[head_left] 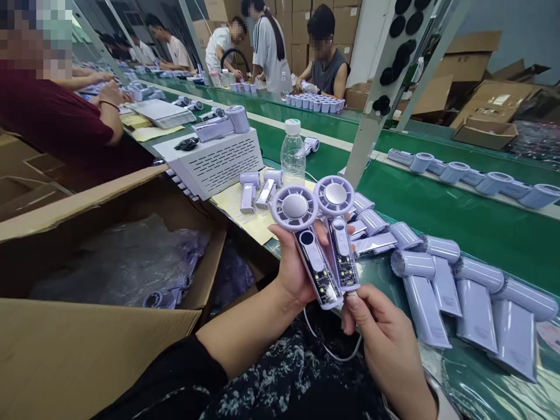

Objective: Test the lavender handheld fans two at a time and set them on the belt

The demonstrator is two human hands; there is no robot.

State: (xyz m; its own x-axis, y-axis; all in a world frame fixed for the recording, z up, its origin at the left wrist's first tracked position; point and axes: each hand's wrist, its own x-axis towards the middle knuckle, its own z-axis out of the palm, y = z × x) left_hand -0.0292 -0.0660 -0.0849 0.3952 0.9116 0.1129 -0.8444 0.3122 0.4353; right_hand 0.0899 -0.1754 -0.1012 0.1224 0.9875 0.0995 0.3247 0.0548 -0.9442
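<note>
My left hand (pixel 294 269) is closed around two lilac hand-held fans, held upright side by side with their round heads up. The left fan (pixel 301 233) and the right fan (pixel 339 227) both show lit clear handles. My right hand (pixel 385 338) pinches a white cable plug (pixel 350 296) at the bottom of the right fan's handle. The white cable (pixel 326 344) loops down under my hands toward my lap.
Several lilac fans (pixel 459 280) lie in rows on the green conveyor (pixel 437 216) at right. A water bottle (pixel 293 153) and a white box (pixel 214 160) stand ahead. An open cardboard box (pixel 109 256) with bagged fans is at left. Other people work along the line.
</note>
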